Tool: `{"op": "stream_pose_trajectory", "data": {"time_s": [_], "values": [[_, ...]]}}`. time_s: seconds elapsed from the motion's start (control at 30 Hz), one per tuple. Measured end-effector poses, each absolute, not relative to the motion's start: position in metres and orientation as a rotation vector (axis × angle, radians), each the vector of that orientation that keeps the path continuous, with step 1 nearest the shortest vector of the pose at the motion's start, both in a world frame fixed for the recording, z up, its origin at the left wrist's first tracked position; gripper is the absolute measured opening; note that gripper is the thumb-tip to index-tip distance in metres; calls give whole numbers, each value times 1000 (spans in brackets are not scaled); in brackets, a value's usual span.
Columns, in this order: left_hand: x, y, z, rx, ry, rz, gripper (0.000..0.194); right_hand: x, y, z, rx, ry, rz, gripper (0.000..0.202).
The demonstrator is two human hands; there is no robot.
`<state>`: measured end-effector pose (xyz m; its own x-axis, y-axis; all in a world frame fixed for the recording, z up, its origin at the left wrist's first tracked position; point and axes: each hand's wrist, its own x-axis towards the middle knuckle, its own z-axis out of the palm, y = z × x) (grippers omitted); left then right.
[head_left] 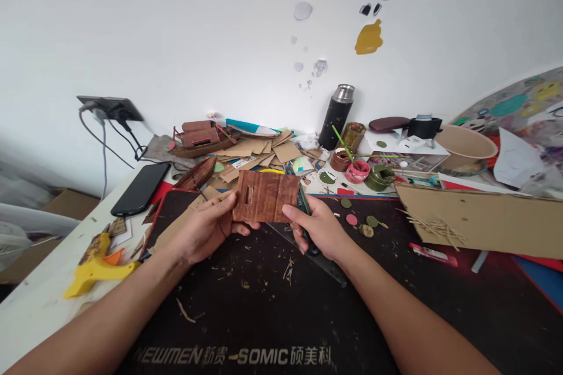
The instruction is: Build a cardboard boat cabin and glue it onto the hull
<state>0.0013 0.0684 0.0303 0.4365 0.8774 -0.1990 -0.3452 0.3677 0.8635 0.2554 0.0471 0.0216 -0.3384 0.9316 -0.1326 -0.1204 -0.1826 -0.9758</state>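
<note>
A reddish-brown painted cardboard piece (268,196) with a small cut-out slot near its left end is held up over the dark desk mat. My left hand (211,225) grips its left edge, thumb on top and fingers beneath. At the right edge, my right hand (316,224) pinches the piece with the thumb on its face. A dark green cutter (303,202) is also in my right hand, behind the piece. Partly under the hands, a ruler (332,271) lies on the mat (264,316) among small scraps.
Brown model boats (204,137) and cardboard scraps (250,146) lie behind. Paint jars (357,171) and a black flask (336,117) stand at the back. A yellow glue gun (99,269) and phone (141,189) are left; a cardboard sheet (492,220) with sticks lies right.
</note>
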Motion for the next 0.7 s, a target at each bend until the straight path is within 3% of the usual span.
{"op": "stream_pose_trajectory", "data": {"time_s": [0.17,0.43,0.7], "values": [[2,59,36,839,712,805,53,255,45,20,-942,-1253,1781,51],[8,56,37,905,772,845,40,255,43,17,-926,-1269,1814,48],[12,56,42,989,815,900,40,254,44,16,-935,-1253,1797,52]]}}
